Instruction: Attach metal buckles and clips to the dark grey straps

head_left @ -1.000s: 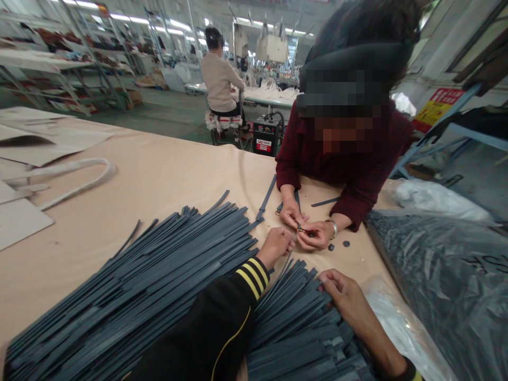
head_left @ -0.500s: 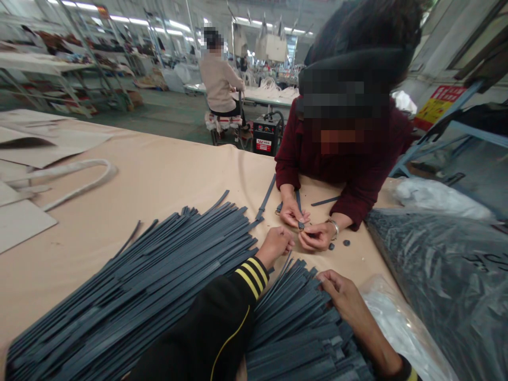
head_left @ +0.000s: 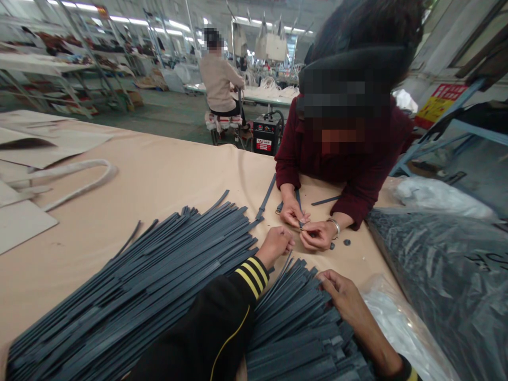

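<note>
My left hand [head_left: 277,244] rests with curled fingers on the table between two piles of dark strips; whatever its fingers may hold is hidden. The larger pile [head_left: 151,280] fans out to its left. My right hand [head_left: 340,291] touches the right edge of the smaller pile [head_left: 301,323], its fingers bent around strip ends. Just beyond my hands, a co-worker's two hands [head_left: 317,235] pinch a small dark strip end with a metal-looking piece. A looped strip [head_left: 266,198] lies beyond my left hand.
Small dark round pieces [head_left: 347,242] lie near the co-worker's wrist. Clear plastic [head_left: 400,323] and a large plastic-wrapped dark bundle [head_left: 444,259] line the right side. Pale flat pieces [head_left: 27,222] and a curved handle [head_left: 95,185] are at the left of the table [head_left: 170,164].
The co-worker's fingers have shifted slightly around the small piece. My own hands have stayed in place.
</note>
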A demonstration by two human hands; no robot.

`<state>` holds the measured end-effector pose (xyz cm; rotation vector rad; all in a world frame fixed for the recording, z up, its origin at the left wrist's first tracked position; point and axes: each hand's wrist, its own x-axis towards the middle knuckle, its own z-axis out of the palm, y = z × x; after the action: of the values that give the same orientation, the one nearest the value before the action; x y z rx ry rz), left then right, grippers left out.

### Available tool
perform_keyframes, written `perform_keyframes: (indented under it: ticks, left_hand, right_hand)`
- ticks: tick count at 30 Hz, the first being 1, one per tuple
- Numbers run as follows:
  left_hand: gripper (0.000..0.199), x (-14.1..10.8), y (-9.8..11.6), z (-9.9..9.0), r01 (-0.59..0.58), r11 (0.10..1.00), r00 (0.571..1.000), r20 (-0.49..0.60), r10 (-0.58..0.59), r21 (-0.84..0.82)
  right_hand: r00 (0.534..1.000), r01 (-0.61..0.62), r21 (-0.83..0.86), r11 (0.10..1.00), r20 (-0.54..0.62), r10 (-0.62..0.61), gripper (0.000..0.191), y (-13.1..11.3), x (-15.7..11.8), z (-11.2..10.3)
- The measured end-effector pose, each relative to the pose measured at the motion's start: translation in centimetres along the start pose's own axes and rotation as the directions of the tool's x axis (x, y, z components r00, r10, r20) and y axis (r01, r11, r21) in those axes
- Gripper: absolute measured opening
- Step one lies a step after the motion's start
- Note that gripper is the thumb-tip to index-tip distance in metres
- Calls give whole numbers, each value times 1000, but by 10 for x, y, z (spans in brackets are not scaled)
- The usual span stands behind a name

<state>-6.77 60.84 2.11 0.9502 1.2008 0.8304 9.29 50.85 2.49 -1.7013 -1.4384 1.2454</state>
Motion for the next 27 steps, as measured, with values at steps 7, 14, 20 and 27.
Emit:
perform_keyframes:
  ticks: [7,14,20,27]
  left_hand:
    - [15,-1,0,0,-14,1000,1000,3,14,-7]
    - [12,2,-2,0,-35,997,999,-15,34,-70]
    - [21,2,2,2,-24,990,1000,-20,21,-142]
    - [27,12,10,16,19,981,999,-27,-24,-191]
  right_hand:
    - [1000,-8,4,1000,7,8,34,-2,0,0]
    - [1000,-18,-12,1000,15,19,33,-1,0,-1]
    - [1000,16,-30,999,11,-16,32,6,2,2]
    - [998,56,-107,993,11,-55,33,11,5,5]
